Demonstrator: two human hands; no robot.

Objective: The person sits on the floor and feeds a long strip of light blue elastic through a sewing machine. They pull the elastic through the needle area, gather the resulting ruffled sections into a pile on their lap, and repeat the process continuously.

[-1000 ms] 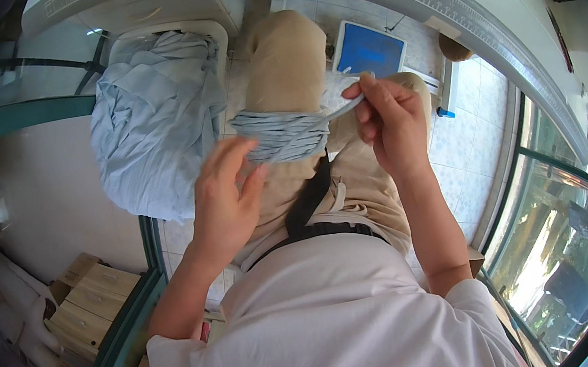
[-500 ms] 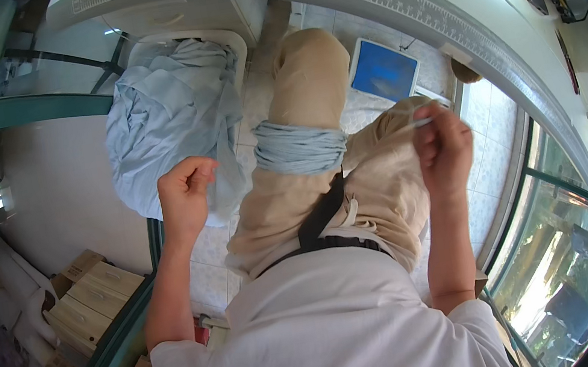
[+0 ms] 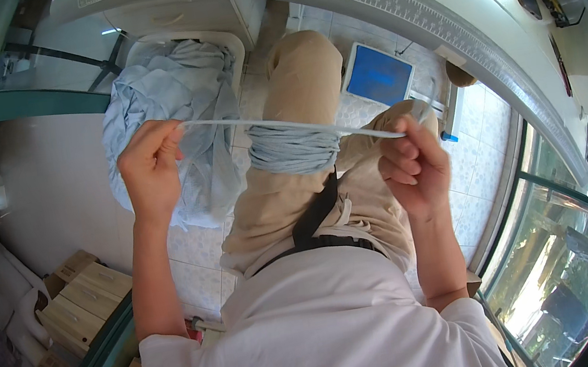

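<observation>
Pale-blue strip (image 3: 289,124), one, left hand (image 3: 149,171) and right hand (image 3: 419,165), fingers pinching it, one wound bundle (image 3: 294,151).

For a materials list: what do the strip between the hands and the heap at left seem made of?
Strip: matte, probably cloth, its pale blue matching the heap; exact fibre unclear. Heap: matte, soft cloth, shown by loose folds and creases.

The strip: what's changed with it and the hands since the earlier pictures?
The left hand has moved left, away from the bundle, and taken hold of the strip, which now stretches between both hands. The right hand, which already held the strip, swung right, then partly back. The bundle stays on the left thigh; the cloth pile lies as before.
</observation>
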